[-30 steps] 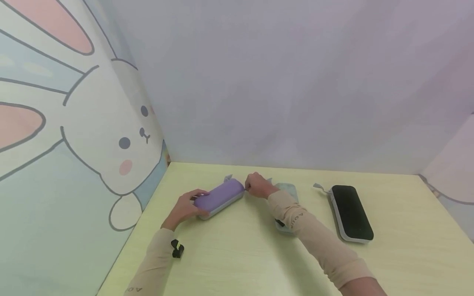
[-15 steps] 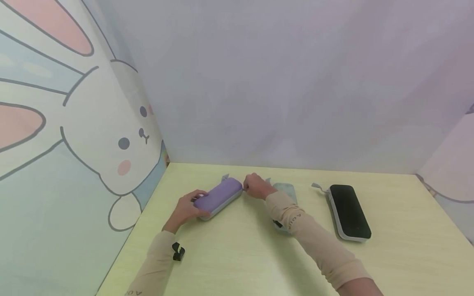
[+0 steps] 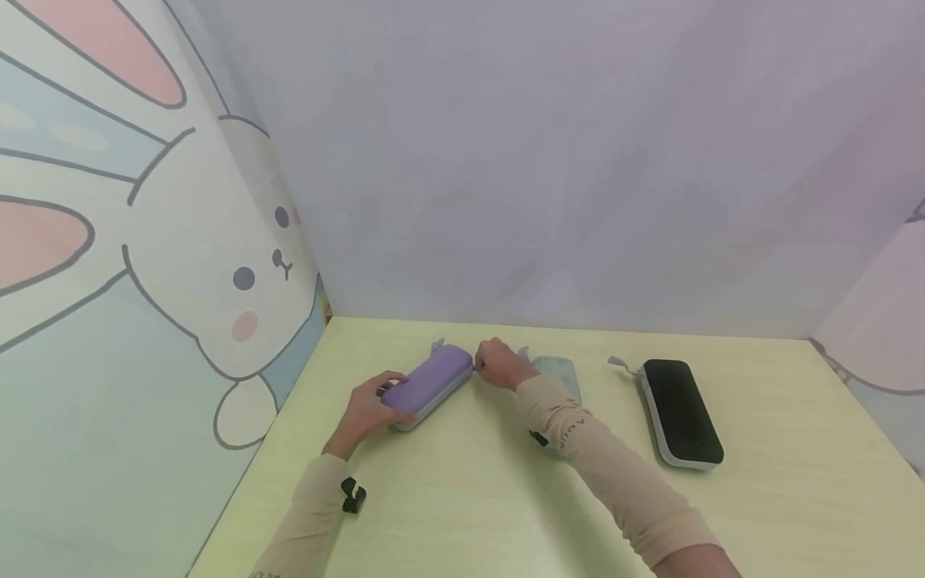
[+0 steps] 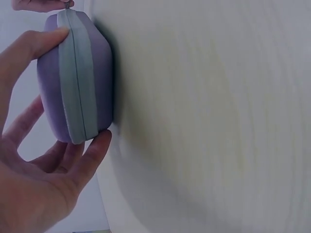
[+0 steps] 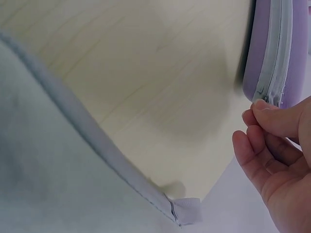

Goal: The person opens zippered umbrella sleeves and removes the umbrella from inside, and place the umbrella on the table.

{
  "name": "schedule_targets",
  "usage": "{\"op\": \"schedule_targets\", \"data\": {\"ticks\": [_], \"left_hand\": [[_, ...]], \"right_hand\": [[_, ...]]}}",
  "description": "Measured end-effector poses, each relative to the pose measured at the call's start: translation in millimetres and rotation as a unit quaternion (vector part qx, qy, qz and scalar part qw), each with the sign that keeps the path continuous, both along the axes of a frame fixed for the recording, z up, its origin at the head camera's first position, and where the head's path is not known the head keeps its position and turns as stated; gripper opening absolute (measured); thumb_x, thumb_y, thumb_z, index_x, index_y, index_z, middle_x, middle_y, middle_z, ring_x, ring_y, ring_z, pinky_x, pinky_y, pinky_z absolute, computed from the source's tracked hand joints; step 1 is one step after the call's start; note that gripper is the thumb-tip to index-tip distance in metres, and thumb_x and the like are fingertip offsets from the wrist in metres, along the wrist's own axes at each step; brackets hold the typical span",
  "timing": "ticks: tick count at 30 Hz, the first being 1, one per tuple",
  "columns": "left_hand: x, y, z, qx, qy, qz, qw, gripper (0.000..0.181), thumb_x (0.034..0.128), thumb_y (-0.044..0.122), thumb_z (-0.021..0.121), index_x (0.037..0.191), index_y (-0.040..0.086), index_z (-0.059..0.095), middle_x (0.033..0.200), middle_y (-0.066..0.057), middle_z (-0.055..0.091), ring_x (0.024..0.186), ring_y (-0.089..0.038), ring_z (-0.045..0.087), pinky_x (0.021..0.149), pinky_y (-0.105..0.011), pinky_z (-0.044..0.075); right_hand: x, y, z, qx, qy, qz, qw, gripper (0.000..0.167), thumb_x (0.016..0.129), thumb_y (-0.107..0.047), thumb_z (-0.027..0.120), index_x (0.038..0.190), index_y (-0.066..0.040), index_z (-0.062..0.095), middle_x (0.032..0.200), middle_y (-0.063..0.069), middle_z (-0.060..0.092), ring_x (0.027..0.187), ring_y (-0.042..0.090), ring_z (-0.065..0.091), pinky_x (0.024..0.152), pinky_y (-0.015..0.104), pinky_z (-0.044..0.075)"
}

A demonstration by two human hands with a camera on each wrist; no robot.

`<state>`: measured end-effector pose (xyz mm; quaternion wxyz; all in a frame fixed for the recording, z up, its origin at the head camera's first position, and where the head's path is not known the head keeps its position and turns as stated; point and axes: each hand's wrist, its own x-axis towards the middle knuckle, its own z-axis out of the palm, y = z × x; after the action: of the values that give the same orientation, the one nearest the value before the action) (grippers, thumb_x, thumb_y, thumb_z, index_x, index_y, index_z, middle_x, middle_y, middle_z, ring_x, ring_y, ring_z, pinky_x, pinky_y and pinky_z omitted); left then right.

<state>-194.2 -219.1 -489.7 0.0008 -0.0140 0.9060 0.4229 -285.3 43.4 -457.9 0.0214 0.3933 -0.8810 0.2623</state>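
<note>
Presently, oblong purple case [image 3: 433, 377], pale grey zip band [image 4: 86, 87], on wood-grained table [image 3: 448, 498]; left hand [image 3: 367, 411] grips its near end, right hand [image 3: 499, 363] pinches dark zip pull [image 4: 67, 6] at far end. Little changed this past second; zip work seemingly unadvanced.

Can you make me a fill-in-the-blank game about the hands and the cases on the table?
1. The left hand holds a case whose top is ____.
2. The right hand pinches the pull of that case's ____.
3. In the head view, the dark-topped case lies farthest to the ____.
4. Altogether, ____ cases are on the table.

Missing words: purple; zipper; right; three.
</note>
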Motion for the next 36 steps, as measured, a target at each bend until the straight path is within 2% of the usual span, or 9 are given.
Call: {"op": "schedule_targets", "data": {"ticks": [5, 13, 25, 36], "left_hand": [[1.2, 5.8, 1.2, -0.002, 0.008, 0.014, 0.9999, 0.064, 0.0559, 0.028, 0.091, 0.113, 0.022, 0.063, 0.108, -0.011, 0.061, 0.102, -0.028, 0.056, 0.083, -0.046, 0.048], [5.5, 14.4, 3.7, -0.011, 0.002, 0.03, 0.9995, 0.063, 0.0581, 0.027, 0.09, 0.115, 0.021, 0.063, 0.108, -0.013, 0.061, 0.099, -0.03, 0.057, 0.082, -0.046, 0.049], [8.4, 20.8, 1.9, -0.02, 0.004, 0.048, 0.9986, 0.062, 0.0585, 0.027, 0.09, 0.114, 0.019, 0.063, 0.107, -0.014, 0.061, 0.097, -0.03, 0.058, 0.08, -0.046, 0.049], [13.7, 25.1, 3.0, -0.031, 0.029, 0.048, 0.998, 0.061, 0.0598, 0.027, 0.089, 0.113, 0.017, 0.061, 0.106, -0.014, 0.061, 0.094, -0.029, 0.057, 0.076, -0.046, 0.049]], "right_hand": [[-1.4, -0.9, -2.9, -0.001, -0.005, -0.015, 0.9999, 0.043, 0.065, 0.019, 0.038, 0.045, -0.016, 0.024, 0.049, -0.008, 0.011, 0.047, 0.006, 0.009, 0.045, 0.02, 0.012], [2.2, -1.3, -0.6, -0.005, -0.031, -0.024, 0.9992, 0.043, 0.065, 0.02, 0.037, 0.043, -0.016, 0.026, 0.047, -0.008, 0.013, 0.046, 0.006, 0.011, 0.044, 0.02, 0.013], [4.1, -4.5, -5.8, -0.027, -0.016, -0.024, 0.9992, 0.042, 0.064, 0.018, 0.041, 0.04, -0.016, 0.032, 0.04, -0.011, 0.023, 0.039, 0.002, 0.019, 0.04, 0.016, 0.017], [3.7, -11.5, -7.6, -0.026, -0.037, -0.018, 0.9988, 0.044, 0.067, 0.02, 0.041, 0.047, -0.015, 0.023, 0.049, -0.008, 0.012, 0.046, 0.007, 0.012, 0.044, 0.021, 0.014]]}}
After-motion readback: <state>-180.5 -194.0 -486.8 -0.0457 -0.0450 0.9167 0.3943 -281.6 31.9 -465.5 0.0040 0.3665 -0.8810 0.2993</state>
